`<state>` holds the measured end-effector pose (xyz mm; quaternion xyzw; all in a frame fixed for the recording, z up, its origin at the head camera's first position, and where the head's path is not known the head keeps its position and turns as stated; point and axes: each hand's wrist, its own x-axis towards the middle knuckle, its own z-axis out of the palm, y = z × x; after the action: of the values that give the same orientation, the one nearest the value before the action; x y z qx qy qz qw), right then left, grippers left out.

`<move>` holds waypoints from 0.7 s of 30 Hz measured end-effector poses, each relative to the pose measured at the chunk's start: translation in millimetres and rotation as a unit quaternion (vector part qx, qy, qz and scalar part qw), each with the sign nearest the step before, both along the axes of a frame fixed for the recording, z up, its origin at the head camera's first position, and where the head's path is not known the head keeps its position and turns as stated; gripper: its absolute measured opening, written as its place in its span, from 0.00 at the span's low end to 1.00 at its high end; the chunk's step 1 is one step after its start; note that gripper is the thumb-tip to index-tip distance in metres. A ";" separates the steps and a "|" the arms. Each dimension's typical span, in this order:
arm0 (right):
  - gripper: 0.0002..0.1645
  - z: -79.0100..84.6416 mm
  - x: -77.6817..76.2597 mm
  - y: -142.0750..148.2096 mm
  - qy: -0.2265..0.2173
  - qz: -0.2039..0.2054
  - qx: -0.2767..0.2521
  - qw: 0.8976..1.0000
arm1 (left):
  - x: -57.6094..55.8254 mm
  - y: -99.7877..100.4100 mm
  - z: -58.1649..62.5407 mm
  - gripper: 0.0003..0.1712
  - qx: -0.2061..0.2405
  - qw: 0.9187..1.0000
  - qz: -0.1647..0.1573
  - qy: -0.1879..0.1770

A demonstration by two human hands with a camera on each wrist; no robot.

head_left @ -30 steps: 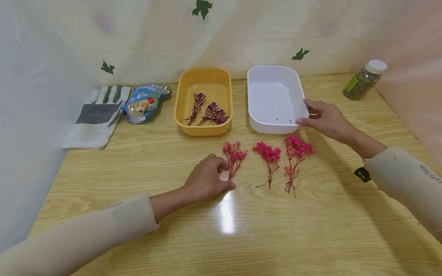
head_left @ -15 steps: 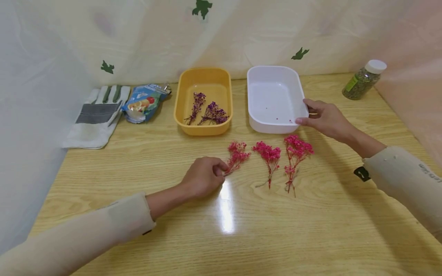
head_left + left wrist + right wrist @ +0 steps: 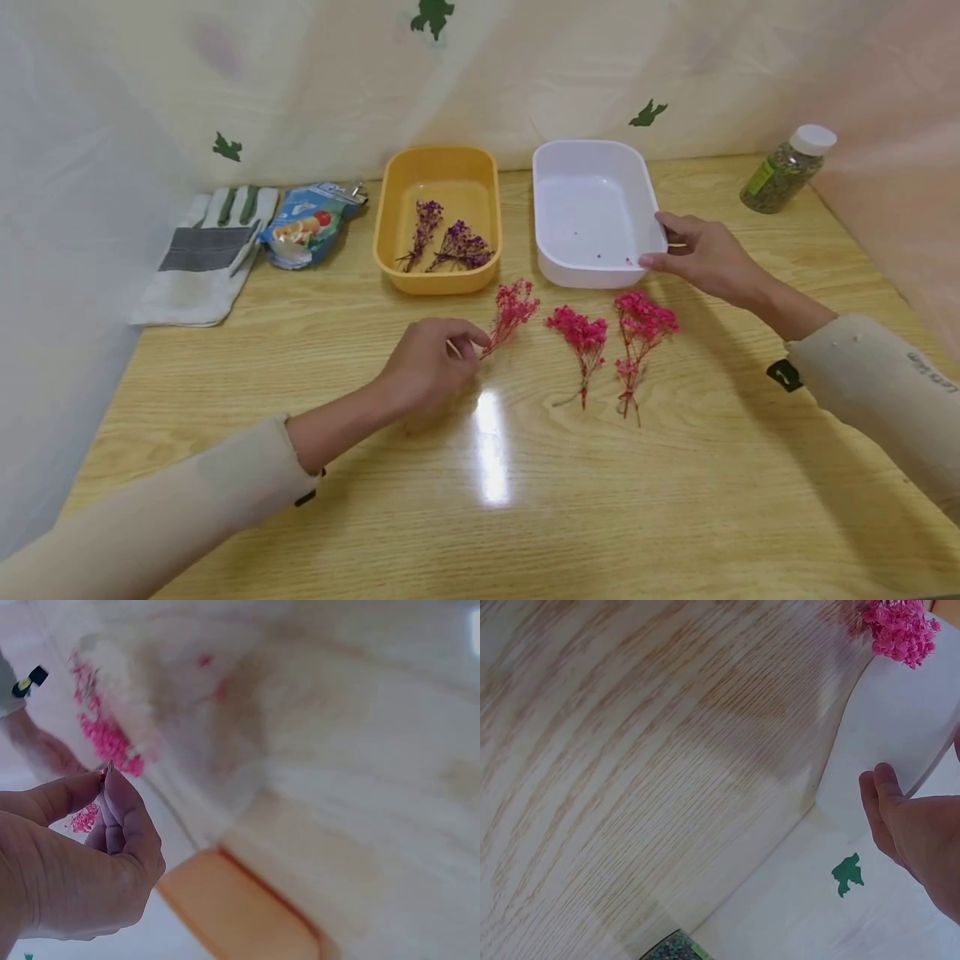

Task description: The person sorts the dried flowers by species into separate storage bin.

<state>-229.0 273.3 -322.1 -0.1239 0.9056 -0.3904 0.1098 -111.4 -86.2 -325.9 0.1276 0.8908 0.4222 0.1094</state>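
My left hand (image 3: 431, 358) pinches a sprig of pink dried flowers (image 3: 513, 307) by its stem end, between thumb and fingertips, just above the table. In the left wrist view the stem tip shows between the thumb and finger of that hand (image 3: 90, 855). My right hand (image 3: 708, 257) grips the near right rim of a white plastic tub (image 3: 551, 269), thumb inside and fingers against the outer wall. A few tiny pink bits lie in the tub. Two more pink sprigs, one left (image 3: 579, 329) and one right (image 3: 643, 321), lie on the table before it.
A yellow tub (image 3: 442, 286) holding purple dried flowers (image 3: 463, 247) stands left of the white one. Farther left are a clipped blue packet (image 3: 303, 223) and a white-and-grey work glove (image 3: 202, 258). A white-capped jar (image 3: 780, 177) stands at the back right of the wooden table (image 3: 600, 500).
My left fingers have closed on the leftmost pink sprig's stem and lifted it off the table, moving it slightly toward the tubs. The right hand stays on the white tub's rim.
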 end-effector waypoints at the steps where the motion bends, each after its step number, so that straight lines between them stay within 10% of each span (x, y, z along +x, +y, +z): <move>1: 0.47 0.1 0.2 -0.2 0.001 0.000 -0.001 1.000 | -1.3 0.7 2.9 0.13 0.001 1.000 0.000 0.004; 9: 0.46 -0.9 -0.3 -0.6 0.004 0.004 -0.005 1.000 | -17.4 7.5 22.0 0.12 0.021 1.000 0.013 -0.008; 21: 0.47 -0.9 -0.5 -0.2 -0.001 -0.001 0.004 1.000 | -62.9 23.7 38.0 0.11 -0.013 0.997 0.000 0.081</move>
<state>-229.5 273.1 -323.0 -0.1223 0.9072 -0.3872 0.1105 -174.3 -62.5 -287.9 0.1598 0.9021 0.3988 0.0389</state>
